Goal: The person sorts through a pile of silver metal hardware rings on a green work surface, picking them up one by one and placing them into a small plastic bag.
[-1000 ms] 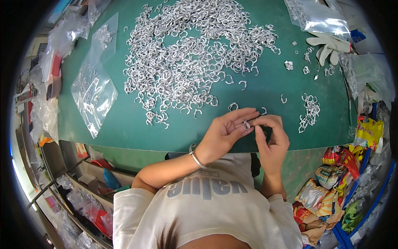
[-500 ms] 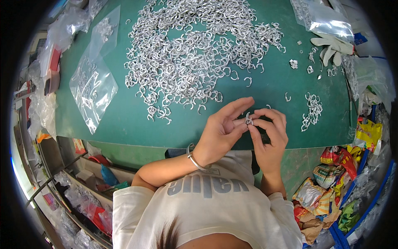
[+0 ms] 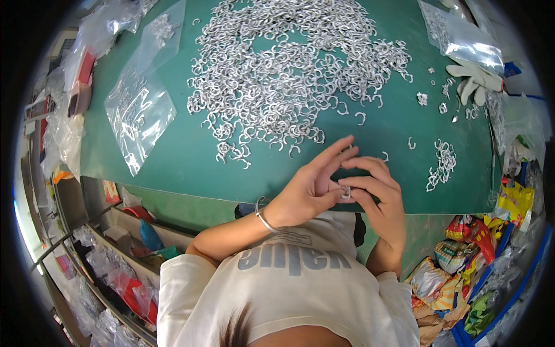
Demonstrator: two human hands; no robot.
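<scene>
Both hands meet just over the desk's near edge, right of its middle. The left hand (image 3: 309, 188) pinches a small metal ring (image 3: 346, 192) with thumb and a lower finger, while its other fingers stretch out straight toward the far side; a thin bangle (image 3: 263, 218) circles its wrist. The right hand (image 3: 378, 194) curls in from the right, its fingertips closed on the same ring, so the ring sits held between the two hands (it is too small to show its shape clearly).

Just beyond the fingertips, a few loose rings lie on the green desk (image 3: 191, 156). Toward the right edge is a small cluster of rings (image 3: 441, 163). Across the middle and far part of the desk spreads the big pile of rings (image 3: 289, 75). Near the left edge lies a clear bag (image 3: 139, 110) with some rings in it, and a second bag (image 3: 459, 37) sits at the far right corner, with a white glove (image 3: 471, 81) just beside it.
</scene>
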